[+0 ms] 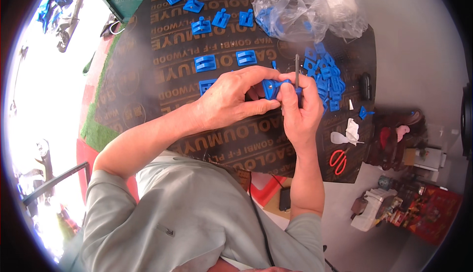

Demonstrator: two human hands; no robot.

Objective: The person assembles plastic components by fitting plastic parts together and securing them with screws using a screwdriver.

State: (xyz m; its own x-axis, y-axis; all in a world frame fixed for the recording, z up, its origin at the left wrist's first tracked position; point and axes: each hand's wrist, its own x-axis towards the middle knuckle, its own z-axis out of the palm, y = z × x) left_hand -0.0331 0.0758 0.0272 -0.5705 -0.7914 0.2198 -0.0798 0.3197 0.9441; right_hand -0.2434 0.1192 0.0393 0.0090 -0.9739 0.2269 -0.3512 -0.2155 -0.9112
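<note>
Between my two hands, above the table, is a blue plastic part (pixel 270 88) with a small metallic spot, maybe a screw, on its face. My left hand (pixel 229 97) grips it from the left between thumb and fingers. My right hand (pixel 304 107) is closed around a screwdriver (pixel 297 66), its thin metal shaft pointing away from me. The right thumb and fingertips meet the blue part's right side; the screwdriver's handle is mostly hidden in the palm. Just beyond my left hand lie similar blue plastic pieces (pixel 205 63), one partly covered by that hand.
A heap of small blue pieces (pixel 325 77) lies right of my hands. Behind it sits a clear plastic bag (pixel 300 8). Red-handled scissors (pixel 338 162), a crumpled white scrap (pixel 352 130) and a black object (pixel 365 85) lie along the dark plywood table's (pixel 172 99) right side.
</note>
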